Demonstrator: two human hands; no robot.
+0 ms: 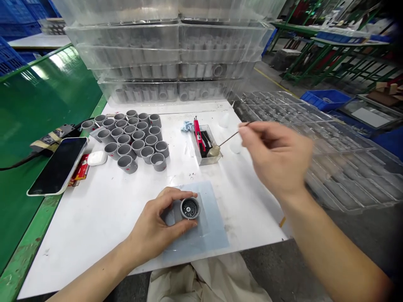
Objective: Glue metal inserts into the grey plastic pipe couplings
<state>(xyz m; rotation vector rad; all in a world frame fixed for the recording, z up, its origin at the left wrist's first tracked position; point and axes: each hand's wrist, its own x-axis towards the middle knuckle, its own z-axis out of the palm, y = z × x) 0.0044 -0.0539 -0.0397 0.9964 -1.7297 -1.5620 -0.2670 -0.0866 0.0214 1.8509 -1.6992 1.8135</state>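
Note:
My left hand curls its thumb and fingers around a short grey cylinder with a dark, round inner part facing up. That cylinder stands over a pale blue sheet near the front of the table. My right hand, raised on the right, pinches a thin dark rod. The rod's far end reaches a small yellowish rounded object in a clear box; whether it dips in or only touches, I cannot tell. A red-handled cutter leans in the same box.
Several grey cylinders stand grouped at the left back. A phone, a white case and a power strip lie along the left edge. Stacked clear bins rise behind; clear trays stand right of the table.

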